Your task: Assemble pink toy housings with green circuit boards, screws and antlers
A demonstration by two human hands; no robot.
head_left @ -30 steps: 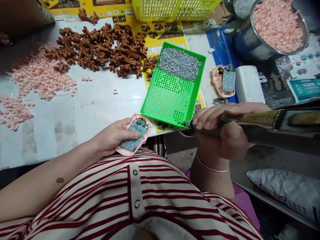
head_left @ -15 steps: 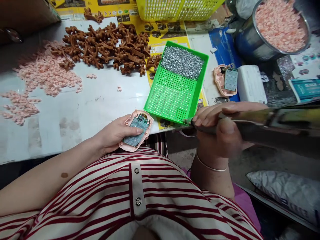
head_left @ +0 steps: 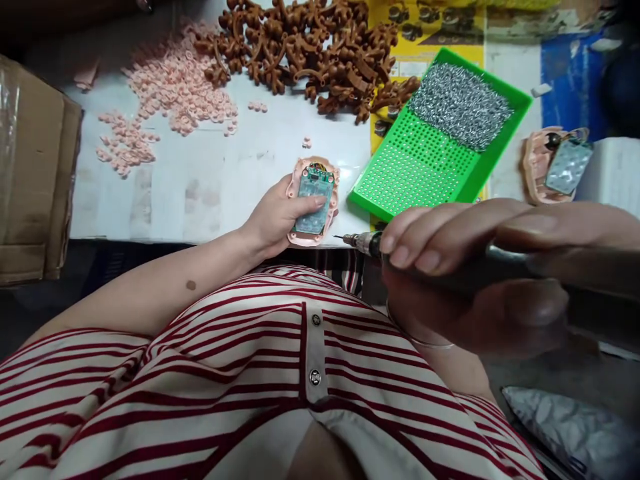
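My left hand (head_left: 277, 217) is closed around a pink plastic housing (head_left: 334, 175), its thumb lying across the circuit board (head_left: 313, 215) set inside. Coloured wires show at the board's top end. In my right hand (head_left: 450, 253) is a dark power screwdriver (head_left: 370, 243), gripped with the fingers wrapped round its body. The thin bit points left, just right of the housing's lower edge and apart from it. Above my right hand lies a green perforated tray (head_left: 400, 177) holding a heap of small silver screws (head_left: 463, 103).
Brown plastic parts (head_left: 310, 50) are heaped at the back, with small pink pieces (head_left: 175, 87) left of them. Another pink housing with a board (head_left: 540, 167) lies at the right, beside a white block (head_left: 615, 173). A cardboard box (head_left: 33, 173) stands at far left.
The view has shifted, so the table items appear further right and the cardboard box shows. The screwdriver tip has moved from the tray's near edge to beside the housing, which is now more upright.
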